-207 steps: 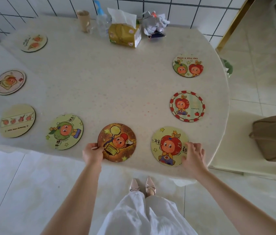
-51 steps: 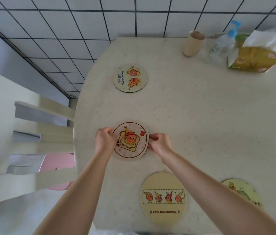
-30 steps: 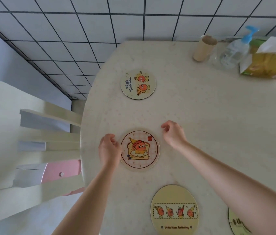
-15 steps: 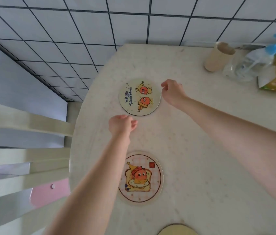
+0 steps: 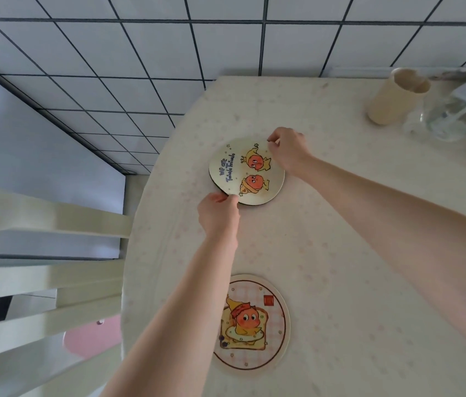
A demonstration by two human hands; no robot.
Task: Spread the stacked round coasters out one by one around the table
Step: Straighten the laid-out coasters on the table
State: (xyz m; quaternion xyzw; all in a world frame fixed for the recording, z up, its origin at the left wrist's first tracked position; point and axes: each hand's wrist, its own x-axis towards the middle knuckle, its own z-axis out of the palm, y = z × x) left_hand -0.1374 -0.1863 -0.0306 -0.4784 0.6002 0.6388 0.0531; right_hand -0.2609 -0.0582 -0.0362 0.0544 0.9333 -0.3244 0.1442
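1. The left hand (image 5: 218,214) pinches the near edge of a round coaster (image 5: 246,171).
2. The right hand (image 5: 289,151) pinches its far edge.
3. That coaster lies between both hands on the worktop (image 5: 340,230).
4. A second coaster (image 5: 251,323) lies nearer the person, beside the left forearm.

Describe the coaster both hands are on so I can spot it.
On the table, toward the tiled wall, left of the beige cup. It's the pale coaster with two orange characters and blue writing, unlike the toast coaster.
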